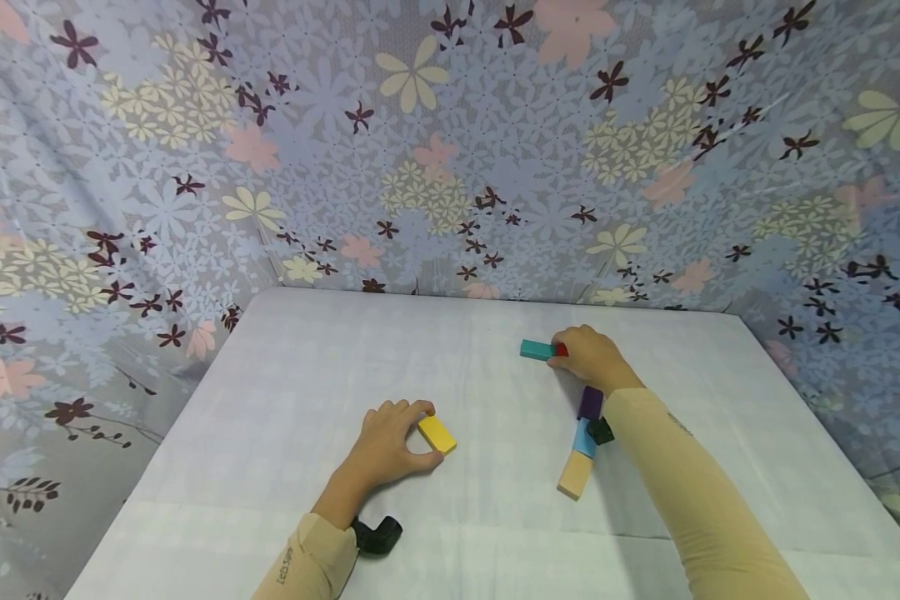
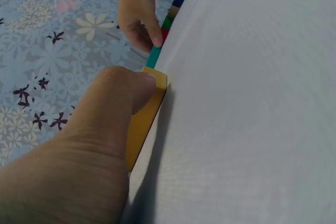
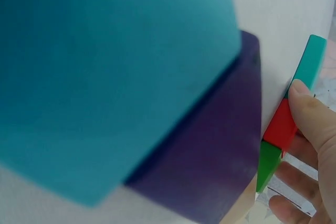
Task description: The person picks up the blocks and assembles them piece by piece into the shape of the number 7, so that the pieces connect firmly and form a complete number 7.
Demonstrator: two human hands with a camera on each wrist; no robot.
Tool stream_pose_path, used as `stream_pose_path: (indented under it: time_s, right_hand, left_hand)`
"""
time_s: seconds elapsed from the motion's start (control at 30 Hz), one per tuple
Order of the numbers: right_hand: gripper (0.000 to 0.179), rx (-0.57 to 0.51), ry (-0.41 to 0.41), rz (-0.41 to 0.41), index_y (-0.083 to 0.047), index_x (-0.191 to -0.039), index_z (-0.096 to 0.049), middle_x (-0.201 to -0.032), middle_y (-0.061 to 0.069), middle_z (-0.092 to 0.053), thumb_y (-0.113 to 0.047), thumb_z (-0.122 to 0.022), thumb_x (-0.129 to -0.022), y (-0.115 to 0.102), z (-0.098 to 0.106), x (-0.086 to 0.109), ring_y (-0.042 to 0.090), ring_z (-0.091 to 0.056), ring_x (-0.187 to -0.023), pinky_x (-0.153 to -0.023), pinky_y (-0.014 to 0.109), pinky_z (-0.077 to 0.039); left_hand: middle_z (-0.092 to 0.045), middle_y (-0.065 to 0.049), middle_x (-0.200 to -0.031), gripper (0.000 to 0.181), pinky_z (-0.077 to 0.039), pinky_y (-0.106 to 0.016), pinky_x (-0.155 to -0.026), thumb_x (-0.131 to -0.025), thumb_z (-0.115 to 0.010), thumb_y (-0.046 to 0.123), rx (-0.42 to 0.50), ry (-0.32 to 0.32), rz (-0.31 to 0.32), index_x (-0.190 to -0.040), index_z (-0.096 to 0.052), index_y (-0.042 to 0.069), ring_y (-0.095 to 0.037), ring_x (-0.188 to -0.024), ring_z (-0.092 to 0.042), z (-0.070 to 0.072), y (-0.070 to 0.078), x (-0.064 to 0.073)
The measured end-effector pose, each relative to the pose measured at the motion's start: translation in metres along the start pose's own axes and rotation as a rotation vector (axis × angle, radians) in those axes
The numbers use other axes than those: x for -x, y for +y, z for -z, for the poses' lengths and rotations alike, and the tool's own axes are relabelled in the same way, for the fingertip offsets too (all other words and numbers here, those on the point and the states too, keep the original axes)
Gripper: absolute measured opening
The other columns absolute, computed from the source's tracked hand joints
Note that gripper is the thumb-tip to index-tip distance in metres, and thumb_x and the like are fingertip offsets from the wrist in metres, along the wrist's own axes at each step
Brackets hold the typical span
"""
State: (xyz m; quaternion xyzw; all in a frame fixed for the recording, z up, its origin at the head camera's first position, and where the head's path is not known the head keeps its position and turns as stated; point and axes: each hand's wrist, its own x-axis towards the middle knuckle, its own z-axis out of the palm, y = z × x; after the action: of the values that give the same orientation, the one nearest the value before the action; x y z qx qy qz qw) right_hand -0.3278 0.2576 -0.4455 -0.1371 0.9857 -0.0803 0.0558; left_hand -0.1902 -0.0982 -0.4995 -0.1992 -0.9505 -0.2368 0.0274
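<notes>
My left hand (image 1: 390, 448) holds a yellow block (image 1: 437, 434) on the table, thumb at its near end and fingers at the far end. Farther back, my right hand (image 1: 591, 358) grips a red block (image 1: 561, 351) that lies end to end with a teal block (image 1: 535, 349). In the right wrist view the thumb rests where teal and red meet, with fingers behind the red block. A green block (image 3: 268, 165) adjoins the red one there; the right hand hides it in the head view.
Toward me from the right hand runs a row of a purple block (image 1: 590, 403), a light blue block (image 1: 583, 439) and a tan block (image 1: 576, 475). A white cloth covers the table (image 1: 330, 350). Behind it hangs a flowered curtain (image 1: 450, 167). Black wrist cameras (image 1: 378, 536) sit at both wrists.
</notes>
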Motion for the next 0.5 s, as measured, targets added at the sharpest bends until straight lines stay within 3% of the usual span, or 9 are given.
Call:
stream_pose_path:
  time_s: [0.3,0.5]
  right_hand:
    - [0.051,0.013,-0.015,0.003,-0.007,-0.132,-0.061,-0.128,0.017,-0.064,-0.037,-0.070,-0.091,-0.0018,0.0002,-0.0001,0.037,-0.056,-0.118,-0.100,0.057,-0.044]
    - [0.060,0.029,0.027,0.051,-0.008,-0.136,-0.058,-0.129,0.015,-0.063,-0.042,-0.072,-0.088,-0.0044,0.0006,-0.0004,0.038,-0.054,-0.120,-0.100,0.059,-0.042]
  left_hand:
    - [-0.058,0.009,-0.096,0.058,-0.029,-0.032,-0.076,-0.077,-0.073,0.056,0.004,-0.006,0.013,-0.125,-0.056,0.028,-0.012,-0.085,-0.042,0.0004,-0.0002,-0.0002]
    - [-0.058,0.009,-0.096,0.058,-0.029,-0.032,-0.076,-0.076,-0.073,0.056,0.003,-0.004,0.011,-0.125,-0.057,0.028,-0.012,-0.085,-0.042,0.0009,0.0002,0.0001]
